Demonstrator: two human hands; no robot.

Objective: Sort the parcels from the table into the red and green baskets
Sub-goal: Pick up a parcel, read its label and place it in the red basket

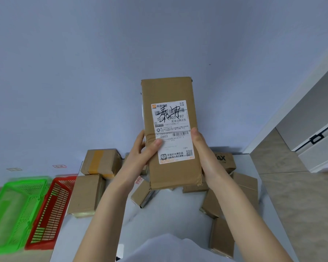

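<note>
I hold a tall brown cardboard parcel [167,91] upright in front of me, its white shipping label with black handwriting facing me. My left hand [140,154] grips its lower left edge, thumb lying across the label. My right hand [203,156] grips its lower right edge. Below it, several more brown parcels lie on the white table [159,220], among them one at the left [85,193] and a small one [142,193] in the middle. On the floor to the left stand the red basket [51,212] and the green basket [13,210], side by side.
More parcels are stacked at the table's right side [244,188] and back left [100,161]. A blue-grey wall rises behind. Two small labels [59,166] are stuck on the wall above the baskets. White furniture [314,129] stands on the tiled floor at right.
</note>
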